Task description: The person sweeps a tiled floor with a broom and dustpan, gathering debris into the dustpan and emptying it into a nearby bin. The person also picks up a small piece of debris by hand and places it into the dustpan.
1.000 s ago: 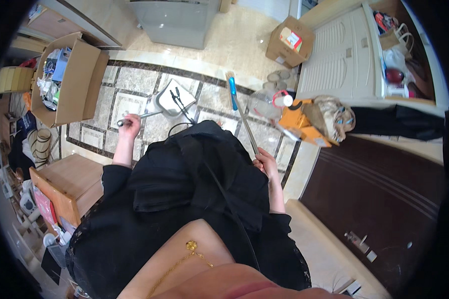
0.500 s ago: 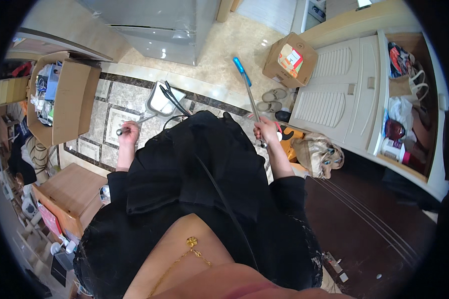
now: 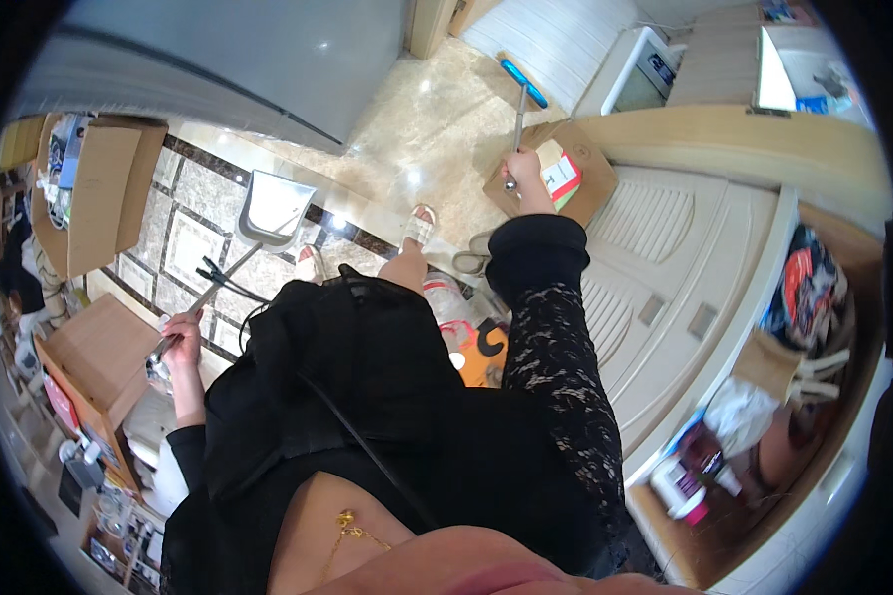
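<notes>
My left hand (image 3: 182,342) is wrapped round the metal handle of a long-handled dustpan, low on the left. The dustpan's grey pan (image 3: 286,238) with its pale inside rests ahead on the patterned tile floor. Stretched far forward, my right hand (image 3: 526,171) grips the metal handle of a broom. Its narrow blue head (image 3: 523,83) lies beyond, by the edge of the white slatted flooring. A cardboard box (image 3: 590,188) with paper items on top stands just beside my right hand.
A grey fridge-like appliance (image 3: 298,59) stands at the far left. To the right are a louvred cabinet door (image 3: 714,228) and an open compartment with bags and bottles. An open cardboard box (image 3: 119,198) and a wooden cabinet (image 3: 94,342) stand left. My sandalled feet (image 3: 419,226) are mid-floor.
I have stepped forward. My right hand has reached ahead with the broom, its blue head now beside the slatted flooring. My left hand sits lower and further left, still on the dustpan.
</notes>
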A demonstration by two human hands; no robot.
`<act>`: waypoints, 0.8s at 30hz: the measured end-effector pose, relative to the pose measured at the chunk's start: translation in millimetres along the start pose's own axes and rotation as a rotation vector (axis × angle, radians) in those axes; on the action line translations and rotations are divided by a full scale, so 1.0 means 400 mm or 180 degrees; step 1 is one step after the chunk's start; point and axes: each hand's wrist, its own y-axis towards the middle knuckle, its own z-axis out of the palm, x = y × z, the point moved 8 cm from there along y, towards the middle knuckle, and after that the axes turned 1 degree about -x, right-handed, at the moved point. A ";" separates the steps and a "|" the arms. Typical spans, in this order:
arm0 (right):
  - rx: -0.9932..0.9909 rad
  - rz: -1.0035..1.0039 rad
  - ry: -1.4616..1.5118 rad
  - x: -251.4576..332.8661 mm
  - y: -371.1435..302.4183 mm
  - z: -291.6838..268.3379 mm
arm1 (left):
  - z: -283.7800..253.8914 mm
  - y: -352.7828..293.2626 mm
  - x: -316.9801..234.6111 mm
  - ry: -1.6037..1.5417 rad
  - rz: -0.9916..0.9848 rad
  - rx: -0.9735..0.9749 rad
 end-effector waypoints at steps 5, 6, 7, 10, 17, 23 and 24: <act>0.0209 -0.0210 0.0678 -0.013 0.166 0.052 | -0.051 -0.008 0.133 -0.0067 0.0236 0.0110; 0.0261 -0.0112 0.0347 -0.038 0.145 0.083 | -0.061 -0.008 0.144 -0.0111 0.0246 0.0101; 0.0308 -0.0013 0.0048 -0.072 0.100 0.116 | -0.067 -0.002 0.157 -0.0152 0.0161 0.0148; -0.0321 -0.1335 -0.1224 -0.076 -0.125 0.140 | -0.100 0.006 0.139 -0.0272 0.0451 0.0095; 0.1359 0.1040 0.0418 -0.121 -0.385 0.008 | -0.163 0.032 0.114 -0.0880 0.0349 0.0018; 0.1354 0.0213 -0.0304 0.093 -0.261 -0.105 | -0.217 0.005 0.117 -0.1128 0.0415 -0.0005; 0.1264 -0.0048 -0.0330 0.125 -0.204 -0.079 | -0.220 0.000 0.114 -0.1012 0.0457 0.0035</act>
